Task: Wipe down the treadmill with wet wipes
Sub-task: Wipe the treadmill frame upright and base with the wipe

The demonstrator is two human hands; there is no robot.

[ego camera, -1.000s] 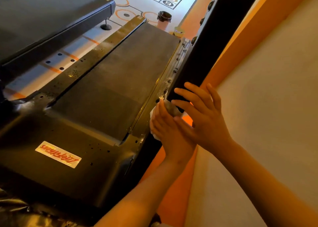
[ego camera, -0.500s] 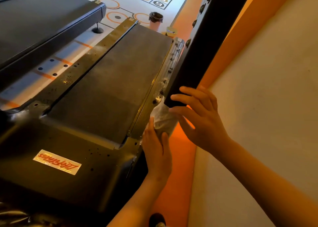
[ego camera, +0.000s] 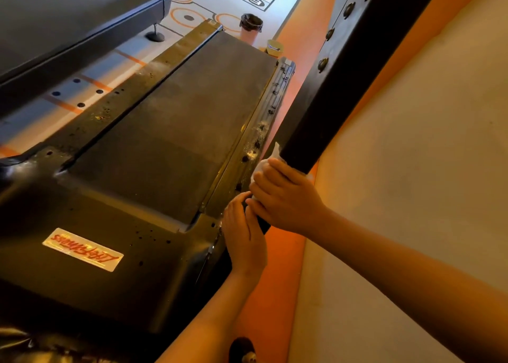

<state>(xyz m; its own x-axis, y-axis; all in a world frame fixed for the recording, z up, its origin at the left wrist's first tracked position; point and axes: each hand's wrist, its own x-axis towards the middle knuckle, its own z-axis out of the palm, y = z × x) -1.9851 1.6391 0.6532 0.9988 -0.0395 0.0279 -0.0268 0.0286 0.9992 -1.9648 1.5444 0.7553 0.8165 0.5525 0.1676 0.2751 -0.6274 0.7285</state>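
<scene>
White wipe [ego camera: 260, 167] soft, limp, best wadded in palm; right hand [ego camera: 286, 200] curls round it on black post [ego camera: 330, 101]; left hand [ego camera: 244, 239] flat, empty, against treadmill [ego camera: 165, 142] side

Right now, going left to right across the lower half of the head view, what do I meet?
Logo sticker on the treadmill → left hand, flat against the treadmill's side → right hand, curled round the wet wipe on the black post → cream wall.
</scene>
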